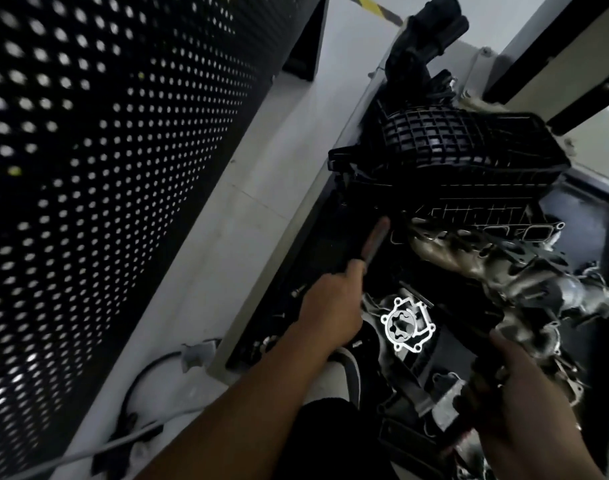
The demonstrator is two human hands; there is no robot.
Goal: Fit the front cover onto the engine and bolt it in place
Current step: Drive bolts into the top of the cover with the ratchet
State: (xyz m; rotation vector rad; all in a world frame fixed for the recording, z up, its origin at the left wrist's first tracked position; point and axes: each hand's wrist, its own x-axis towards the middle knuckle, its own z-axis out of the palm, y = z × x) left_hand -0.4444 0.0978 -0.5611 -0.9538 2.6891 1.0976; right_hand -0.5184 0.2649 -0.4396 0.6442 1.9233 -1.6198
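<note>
Two hands: I see both on dark, cluttered parts.
Left hand point(330, 306): wraps a blurred reddish handle point(374, 242).
Right hand point(524, 403): grips rough cast-metal cover point(524, 327), near tray point(247, 327) right edge.
Bright piece: lobed silver gasket point(407, 323), between hands.
Top: ribbed black plastic manifold point(462, 150).

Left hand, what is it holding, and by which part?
The left hand grips a reddish-brown tool handle by its lower end; the tool's tip is lost in the dark.

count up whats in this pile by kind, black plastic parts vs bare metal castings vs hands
black plastic parts: 2, the ribbed intake manifold and the duct above it
bare metal castings: 2, the bright pump housing and the large grey casting
hands: 2, left hand, right hand
total: 6, though the dark pile hides more
</note>
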